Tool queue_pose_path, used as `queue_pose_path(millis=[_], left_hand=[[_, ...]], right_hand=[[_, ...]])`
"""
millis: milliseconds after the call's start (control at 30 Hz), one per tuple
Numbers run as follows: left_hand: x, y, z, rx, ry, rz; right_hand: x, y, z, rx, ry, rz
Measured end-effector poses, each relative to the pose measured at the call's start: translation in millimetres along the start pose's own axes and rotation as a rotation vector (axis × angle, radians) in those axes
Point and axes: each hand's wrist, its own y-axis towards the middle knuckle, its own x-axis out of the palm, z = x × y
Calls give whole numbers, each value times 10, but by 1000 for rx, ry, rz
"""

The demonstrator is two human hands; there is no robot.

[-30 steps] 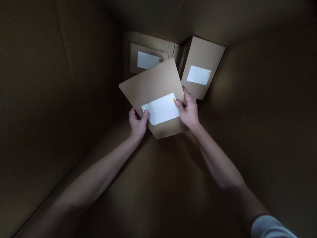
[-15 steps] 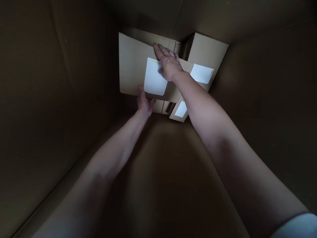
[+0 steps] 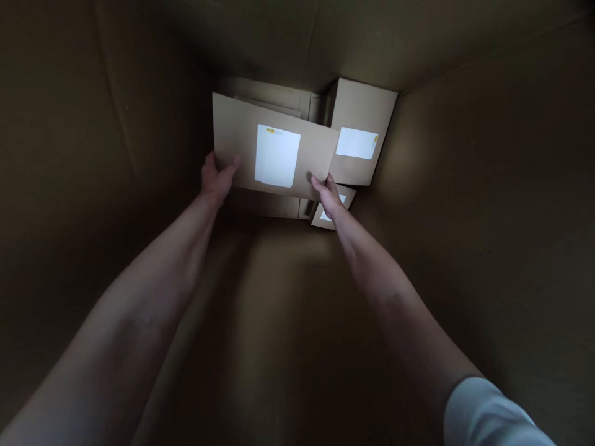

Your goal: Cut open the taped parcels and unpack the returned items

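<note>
A brown cardboard box (image 3: 237,133) with a white label (image 3: 277,158) on its face is between my hands, deep inside a large carton. My left hand (image 3: 217,181) grips its lower left corner, thumb on the front face. At the lower right edge, my right hand (image 3: 328,193) closes on the box with its thumb on the front. The fingers behind the box are partly hidden. Just right of it stands a larger cardboard box (image 3: 365,108) with its own white label. Behind my right hand, a smaller labelled box (image 3: 346,191) is partly covered.
Tall brown walls of the large carton (image 3: 488,186) rise on both sides and at the far end. Below the held box, a cardboard surface (image 3: 274,297) stretches toward me. Flat cardboard (image 3: 269,93) shows behind the held box's top edge.
My right hand has moved from the box's top edge down to its lower right edge. My left hand has shifted left to the lower left corner. The view has shifted slightly.
</note>
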Motion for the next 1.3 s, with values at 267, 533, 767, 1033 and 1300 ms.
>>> queue_pose_path(millis=[267, 533, 767, 1033, 1300], left_hand=[[-464, -1120, 644, 106, 33, 23], [-1415, -2739, 2170, 294, 36, -1], [-2198, -4228, 3316, 706, -58, -77], [-1481, -5496, 3973, 988, -101, -538], [116, -6777, 3544, 1048, 115, -1105]], right_hand=[[-219, -1058, -526, 2, 82, 206], [-425, -2979, -1864, -162, 234, 318], [-626, -5235, -2754, -572, 411, 447], [-1072, -7023, -2221, -678, 568, 870], [-1353, -8048, -647, -505, 711, 1392]])
